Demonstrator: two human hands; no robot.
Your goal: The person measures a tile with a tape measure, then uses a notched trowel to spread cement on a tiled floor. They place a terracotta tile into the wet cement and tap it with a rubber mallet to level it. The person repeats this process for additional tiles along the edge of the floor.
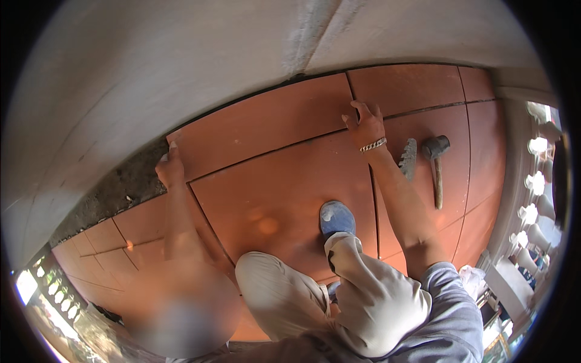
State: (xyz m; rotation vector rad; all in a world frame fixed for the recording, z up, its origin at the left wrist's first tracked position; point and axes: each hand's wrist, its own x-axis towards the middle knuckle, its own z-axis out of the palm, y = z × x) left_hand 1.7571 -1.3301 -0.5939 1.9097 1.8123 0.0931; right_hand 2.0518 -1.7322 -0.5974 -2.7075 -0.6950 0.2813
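A long reddish-brown floor tile [260, 124] lies along the foot of the wall. At its left end my left hand [171, 167] grips the edge, thumb on top and the other fingers partly hidden. My right hand [367, 124], with a chain bracelet at the wrist, rests at the tile's right end beside the joint, fingers bent and spread. Right of that forearm lies a saw-toothed metal blade [409, 158], partly hidden by the arm. Beside it is a mallet [437, 147] with a dark head and wooden handle.
A bare grey strip of mortar [130, 181] runs along the wall [181, 66] left of the tile. My shoe [336, 219] stands on a large laid tile [272, 199]. A white balustrade [532, 181] edges the floor at right.
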